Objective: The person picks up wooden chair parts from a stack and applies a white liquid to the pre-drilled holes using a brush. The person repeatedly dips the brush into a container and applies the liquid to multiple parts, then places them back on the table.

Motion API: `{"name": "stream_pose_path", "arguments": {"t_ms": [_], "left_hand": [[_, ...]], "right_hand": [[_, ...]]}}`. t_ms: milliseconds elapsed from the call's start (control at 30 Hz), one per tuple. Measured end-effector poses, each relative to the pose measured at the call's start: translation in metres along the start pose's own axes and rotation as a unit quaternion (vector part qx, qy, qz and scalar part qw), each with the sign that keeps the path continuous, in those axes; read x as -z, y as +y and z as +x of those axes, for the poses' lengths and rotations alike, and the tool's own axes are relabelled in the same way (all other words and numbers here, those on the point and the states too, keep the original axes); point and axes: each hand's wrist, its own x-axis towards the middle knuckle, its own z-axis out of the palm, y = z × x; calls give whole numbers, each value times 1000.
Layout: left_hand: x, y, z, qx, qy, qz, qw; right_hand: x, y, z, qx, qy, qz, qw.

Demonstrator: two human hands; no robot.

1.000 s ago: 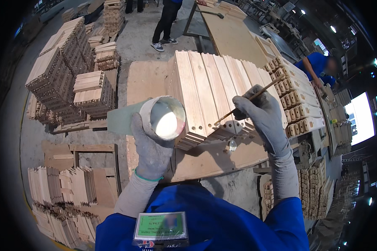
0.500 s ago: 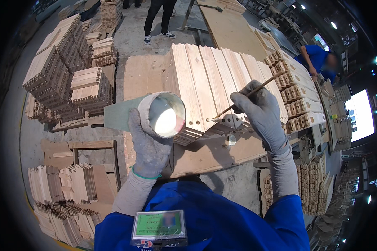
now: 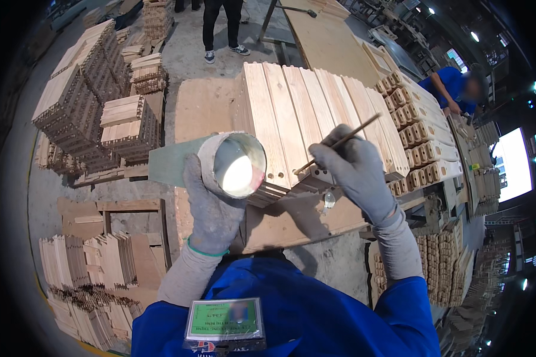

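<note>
My left hand (image 3: 214, 217), in a grey glove, is wrapped round a round pot (image 3: 205, 163) with whitish liquid (image 3: 235, 172) inside. A grey-green piece (image 3: 171, 163) sticks out from the pot's left side. My right hand (image 3: 357, 172), also gloved, pinches a thin wooden stick (image 3: 363, 125). Its lower tip is at the near end of a pale wooden board (image 3: 286, 140), by the drilled holes; whether it enters one I cannot tell. Several such boards lie side by side in a stack, with holes along their near ends.
The stack rests on a brown sheet-topped table (image 3: 205, 107). To its right are stacked slotted wooden parts (image 3: 426, 143); a co-worker in blue (image 3: 452, 86) bends behind them. More wood stacks (image 3: 83, 89) stand at left. Another person's legs (image 3: 223, 27) show at the far side.
My right hand has moved left and slightly down with the stick, its tip now nearer the pot side. My left hand and the pot have barely shifted.
</note>
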Motion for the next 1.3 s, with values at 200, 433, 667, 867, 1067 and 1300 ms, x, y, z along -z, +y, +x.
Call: {"name": "stream_pose_path", "arguments": {"t_ms": [200, 433, 667, 867, 1067, 1300], "left_hand": [[2, -1, 2, -1, 6, 7, 1000], [-8, 9, -6, -9, -28, 5, 1000], [-21, -2, -22, -166, -122, 143, 968], [-22, 0, -21, -231, -27, 83, 969], [-25, -7, -33, -160, -38, 56, 985], [-8, -21, -17, -137, -84, 65, 985]], "right_hand": [[-1, 2, 2, -36, -7, 24, 999], [13, -30, -10, -92, 57, 204, 973], [-25, -37, -52, 98, 39, 259, 960], [-15, -36, -89, 254, -56, 141, 955], [-30, -38, -103, 152, 11, 251, 956], [-33, -40, -97, 114, 113, 448, 879]]}}
